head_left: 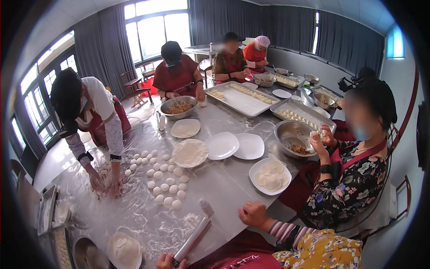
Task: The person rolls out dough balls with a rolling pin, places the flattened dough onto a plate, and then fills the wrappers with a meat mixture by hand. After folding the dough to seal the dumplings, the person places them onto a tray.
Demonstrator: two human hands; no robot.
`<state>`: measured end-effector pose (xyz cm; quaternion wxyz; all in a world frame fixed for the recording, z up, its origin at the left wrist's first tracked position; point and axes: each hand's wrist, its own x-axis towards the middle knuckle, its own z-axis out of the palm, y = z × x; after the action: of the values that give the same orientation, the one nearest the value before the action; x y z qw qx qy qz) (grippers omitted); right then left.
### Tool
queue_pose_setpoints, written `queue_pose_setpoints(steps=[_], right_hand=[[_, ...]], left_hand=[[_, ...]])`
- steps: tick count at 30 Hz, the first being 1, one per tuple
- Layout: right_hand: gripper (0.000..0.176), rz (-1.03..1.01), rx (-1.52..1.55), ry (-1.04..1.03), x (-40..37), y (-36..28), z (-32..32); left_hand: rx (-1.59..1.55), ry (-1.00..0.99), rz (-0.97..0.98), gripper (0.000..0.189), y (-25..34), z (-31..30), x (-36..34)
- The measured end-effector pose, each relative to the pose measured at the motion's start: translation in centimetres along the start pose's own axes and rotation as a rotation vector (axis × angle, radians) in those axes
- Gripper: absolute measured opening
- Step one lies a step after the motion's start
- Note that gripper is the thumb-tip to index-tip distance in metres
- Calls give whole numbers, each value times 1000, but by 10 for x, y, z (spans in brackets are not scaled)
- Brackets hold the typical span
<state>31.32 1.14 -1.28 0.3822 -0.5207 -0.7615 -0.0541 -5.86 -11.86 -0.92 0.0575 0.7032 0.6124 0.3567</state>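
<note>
At the bottom edge, my left hand [169,261] is closed round the lower end of a metal rolling pin [193,240], partly cut off by the frame. The pin slants up to a grey handle over the floured table [224,208]. My right hand [254,214], in a striped cuff, is a closed fist at the table's near edge, with nothing visible in it. Several small dough balls [168,186] lie beyond the pin. A square plate of round wrappers [272,176] stands just past my right hand. Left of my left hand is another plate of wrappers [124,251].
A person at the left [96,112] works dough on the table. At the right, a person [354,166] holds a dumpling above a metal filling bowl [293,130]. Others sit at the far side, near trays of dumplings [242,99]. White plates [223,145] stand mid-table.
</note>
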Motion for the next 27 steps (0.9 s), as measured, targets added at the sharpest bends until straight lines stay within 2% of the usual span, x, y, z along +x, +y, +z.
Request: queue_pose_setpoints(steps=[11,13,16,22,27], right_hand=[[27,27,17,16,-2,2,1],[26,36,34,-3,-2,2,0],[26,44,32,4,-3,2,0],[27,45,39,0,-3,2,-1],[26,48,40,-2,0,0,-5]], left_hand=[[33,7,31,30,-4,2,0],[-18,-26,-46,31,1,0,0],[-39,-24,-57,30,6,-2,1],[13,-9,26,28,-4,1,-1],[-2,-14,-5,27,2,1,4]])
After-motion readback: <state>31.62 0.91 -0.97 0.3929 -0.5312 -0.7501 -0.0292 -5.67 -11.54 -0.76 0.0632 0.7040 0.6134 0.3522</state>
